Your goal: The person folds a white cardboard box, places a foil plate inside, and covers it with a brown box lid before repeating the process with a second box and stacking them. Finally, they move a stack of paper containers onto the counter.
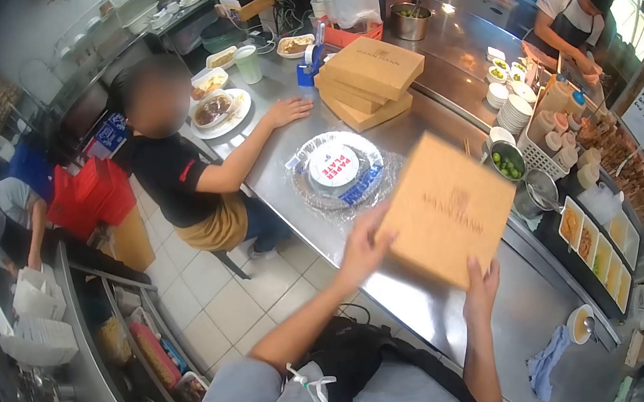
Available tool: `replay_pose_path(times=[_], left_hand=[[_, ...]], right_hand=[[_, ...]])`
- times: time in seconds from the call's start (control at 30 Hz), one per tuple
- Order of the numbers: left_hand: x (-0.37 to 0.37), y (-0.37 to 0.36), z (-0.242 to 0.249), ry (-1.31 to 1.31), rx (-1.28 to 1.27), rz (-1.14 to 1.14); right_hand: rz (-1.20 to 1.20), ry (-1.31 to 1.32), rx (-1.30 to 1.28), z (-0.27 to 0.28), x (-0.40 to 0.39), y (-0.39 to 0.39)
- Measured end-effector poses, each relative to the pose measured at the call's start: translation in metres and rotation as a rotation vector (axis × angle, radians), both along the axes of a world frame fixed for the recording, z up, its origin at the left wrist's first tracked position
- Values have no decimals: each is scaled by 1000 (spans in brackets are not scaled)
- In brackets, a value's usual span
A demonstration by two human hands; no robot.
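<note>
Both my hands hold a brown cardboard box [448, 211] with dark printing on its lid, tilted above the steel counter [428, 297]. My left hand [365, 240] grips its left edge, and my right hand [480, 285] grips the near corner; the fingers under the box are hidden. Just beyond the box lies a plastic-wrapped pack of paper plates [334, 167] with a round label. Farther back, several similar brown boxes [373, 68] are piled up, a little askew. A blue tape dispenser [309, 68] stands beside that pile.
A seated person [182, 155] rests a hand on the counter near a plate of food [222, 114]. On the right are sauce trays [595, 247], a bowl of green limes [507, 161], stacked small bowls [516, 115] and a blue cloth [548, 363]. Two other people work farther off.
</note>
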State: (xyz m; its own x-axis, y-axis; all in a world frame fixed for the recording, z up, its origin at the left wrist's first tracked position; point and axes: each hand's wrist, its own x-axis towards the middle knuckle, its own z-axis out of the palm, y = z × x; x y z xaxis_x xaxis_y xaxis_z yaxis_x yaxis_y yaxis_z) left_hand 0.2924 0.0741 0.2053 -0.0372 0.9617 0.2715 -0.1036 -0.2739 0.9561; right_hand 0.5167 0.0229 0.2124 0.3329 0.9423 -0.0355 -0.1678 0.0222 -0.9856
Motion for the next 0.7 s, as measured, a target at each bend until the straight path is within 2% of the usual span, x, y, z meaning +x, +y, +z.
replay_pose_path(times=[0.03, 0.1, 0.17, 0.23, 0.37, 0.4, 0.43, 0.47, 0.5, 0.57, 0.6, 0.67, 0.7], left_hand=[[-10, 38, 18, -7, 81, 19], [-49, 119, 61, 297, -151, -125], [-73, 201, 84, 65, 90, -177], [-107, 274, 110, 309, 22, -150], [-158, 391, 120, 261, -95, -212], [-169, 410, 125, 415, -216, -230], [-180, 431, 124, 571, -340, -250], [-191, 448, 119, 515, -380, -344], [-198, 462, 110, 510, -389, -360], [-204, 470, 111, 277, -531, -442], [-211, 521, 63, 369, -686, -359], [-215, 551, 33, 356, -777, -407], [-215, 560, 23, 341, -854, -446]], right_hand=[[-32, -23, 83, 18, -15, 35], [98, 161, 185, 24, -27, 117], [143, 41, 205, 42, -48, 195], [163, 324, 92, 67, -80, 261], [125, 221, -51, 88, -122, 365], [129, 94, -123, 80, -127, 391], [130, -30, -203, 76, -131, 408], [72, -148, -203, 72, -137, 416], [61, -151, -217, 60, -136, 430], [112, -206, -263, 33, -134, 454], [105, -204, -276, 29, -133, 459], [77, 104, -348, 61, -148, 448], [71, 107, -362, 67, -150, 451]])
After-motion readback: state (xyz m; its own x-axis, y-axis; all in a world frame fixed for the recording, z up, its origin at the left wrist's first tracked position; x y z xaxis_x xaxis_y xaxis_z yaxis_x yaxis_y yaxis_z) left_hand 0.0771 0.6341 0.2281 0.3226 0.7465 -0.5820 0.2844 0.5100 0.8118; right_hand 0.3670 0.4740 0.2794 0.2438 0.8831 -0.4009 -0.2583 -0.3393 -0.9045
